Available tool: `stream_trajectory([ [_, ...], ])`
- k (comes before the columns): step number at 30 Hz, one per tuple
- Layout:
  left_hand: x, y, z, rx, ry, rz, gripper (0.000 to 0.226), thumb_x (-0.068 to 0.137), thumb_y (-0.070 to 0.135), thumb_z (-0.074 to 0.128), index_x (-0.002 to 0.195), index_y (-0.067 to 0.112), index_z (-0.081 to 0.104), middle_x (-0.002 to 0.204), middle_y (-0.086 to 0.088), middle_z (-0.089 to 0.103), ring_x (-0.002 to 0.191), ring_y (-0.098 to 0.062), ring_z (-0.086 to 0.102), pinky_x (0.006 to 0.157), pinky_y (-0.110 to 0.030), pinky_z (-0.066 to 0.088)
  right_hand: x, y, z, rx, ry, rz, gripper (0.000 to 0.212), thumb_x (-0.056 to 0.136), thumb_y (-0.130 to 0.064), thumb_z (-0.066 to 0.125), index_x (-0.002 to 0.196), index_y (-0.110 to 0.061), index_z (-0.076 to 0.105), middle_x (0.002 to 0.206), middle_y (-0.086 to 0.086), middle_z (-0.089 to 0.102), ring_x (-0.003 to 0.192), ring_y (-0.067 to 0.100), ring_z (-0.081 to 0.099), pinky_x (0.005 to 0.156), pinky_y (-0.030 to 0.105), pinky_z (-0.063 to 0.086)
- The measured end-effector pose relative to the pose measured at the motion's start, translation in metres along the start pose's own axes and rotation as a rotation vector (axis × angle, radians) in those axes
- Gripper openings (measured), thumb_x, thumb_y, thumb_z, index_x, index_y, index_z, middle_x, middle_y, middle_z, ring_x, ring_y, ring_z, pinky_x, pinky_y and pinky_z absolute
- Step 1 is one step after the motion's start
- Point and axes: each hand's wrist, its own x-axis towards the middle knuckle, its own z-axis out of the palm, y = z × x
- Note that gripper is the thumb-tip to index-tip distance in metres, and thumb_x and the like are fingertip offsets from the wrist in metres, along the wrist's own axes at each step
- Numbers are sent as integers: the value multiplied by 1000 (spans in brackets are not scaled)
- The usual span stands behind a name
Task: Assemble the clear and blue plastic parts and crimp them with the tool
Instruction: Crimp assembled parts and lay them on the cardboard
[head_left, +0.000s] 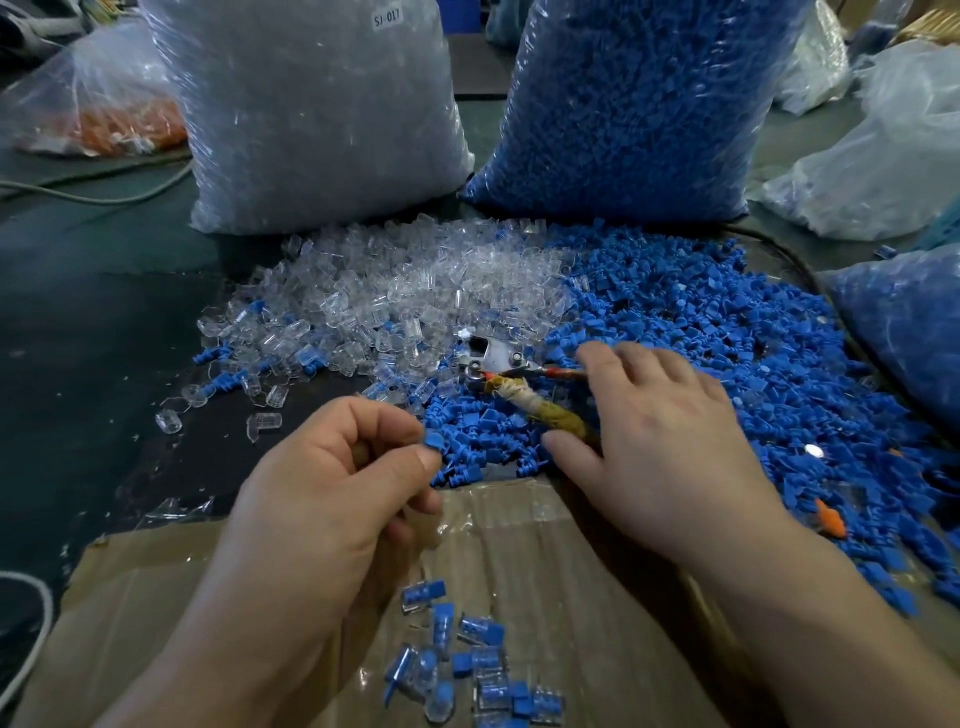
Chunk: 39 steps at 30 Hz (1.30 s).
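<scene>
1. My left hand (332, 467) pinches one small blue plastic part (432, 441) between thumb and forefinger, with the other fingers curled in, above the far edge of the cardboard (545, 545).
2. My right hand (660, 436) is spread with relaxed fingers and grips nothing. It lies over the handles of the crimping tool (511, 387), the thumb just beside the tape-wrapped handle; I cannot tell whether it touches.
3. The tool lies where the two piles meet, its metal head toward the clear parts.
4. The pile of clear parts (415, 291) is on the left and the pile of blue parts (727, 353) on the right, their edges mingling.
5. A few assembled clear-and-blue pieces (467, 660) lie on the cardboard between my forearms.
6. Behind the piles stand a bag of clear parts (311, 119) and a bag of blue parts (634, 104), side by side.
</scene>
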Motion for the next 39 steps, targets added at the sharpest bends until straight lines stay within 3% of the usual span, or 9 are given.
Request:
stream_trajectory([
  [5,4,1,-1,36,1,20,33,87,2,68,73,32,73,61,-11,69,45,-9,58,41,-16,46,6,-4,3,-37,21,-29,55,87,-63,42,130,-29,42,116,-2,58,109,25,46,96,44,36],
  [10,4,1,-4,42,-1,62,33,88,2,67,76,33,73,63,-9,69,49,-10,60,42,-19,47,5,-4,0,132,127,-36,45,83,-55,46,121,-30,46,101,-7,53,95,18,42,83,38,34],
  [15,7,1,-11,-34,41,95,33,89,4,64,77,33,73,65,-8,70,54,-13,63,44,-21,50,-7,-5,-14,326,315,-131,55,82,-61,45,127,-29,45,99,-17,46,90,8,44,70,22,34],
  [16,8,1,-12,-33,49,110,34,90,3,64,77,33,73,66,-8,71,54,-13,64,43,-21,50,-9,-6,-15,323,296,-170,52,81,-60,48,123,-30,48,97,-17,48,88,9,46,69,21,36],
  [21,13,-5,-19,-13,63,190,33,93,2,62,83,31,72,69,-8,71,57,-12,65,43,-20,48,-16,-6,-17,370,157,-283,49,73,-44,63,118,-25,62,102,-8,61,97,20,56,79,41,51],
  [31,8,0,-19,35,12,274,37,91,-3,61,80,30,71,68,-7,69,56,-9,63,46,-19,50,-17,-4,-20,427,95,-357,52,75,-53,50,119,-29,62,108,-16,61,103,7,56,86,33,51],
  [35,4,5,-16,6,-14,247,15,75,19,66,80,31,72,69,-2,70,58,-9,66,47,-18,51,-18,-5,-22,384,60,-372,54,75,-55,47,120,-30,60,105,-16,60,100,9,55,83,34,51],
  [39,4,2,-16,-5,-5,262,18,67,31,66,84,31,72,71,-3,71,61,-11,66,48,-20,53,-17,-7,-24,339,50,-363,56,72,-57,45,120,-32,61,100,-17,61,93,8,55,80,32,51],
])
